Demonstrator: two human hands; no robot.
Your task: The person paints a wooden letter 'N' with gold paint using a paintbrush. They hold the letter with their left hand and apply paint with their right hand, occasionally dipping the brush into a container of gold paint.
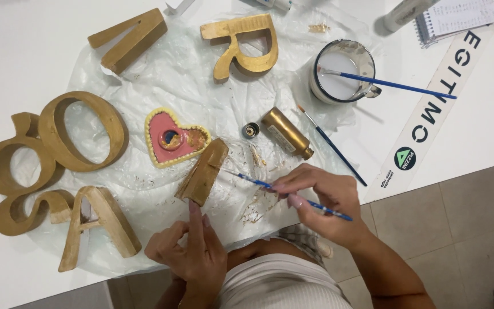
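My right hand (322, 200) grips a thin blue-handled paintbrush (258, 182), its tip touching a gold-painted straight block letter (204, 171) lying on a clear plastic sheet (201, 80). My left hand (188, 249) steadies that letter, one fingertip pressed against its near end. Just left of the letter sits a pink heart-shaped dish (174, 138) with gold paint in it. An open gold paint bottle (286, 133) lies on its side beyond the brush, its small cap (251, 130) beside it.
Several other gold letters lie around: one round (84, 130), one curled (12, 160), two at the near left (95, 226), two at the back (241, 43). A mug of cloudy water (341, 71) holds a blue brush; another brush (331, 144) lies loose. A printed strip (430, 109) and notebook (458, 17) sit right.
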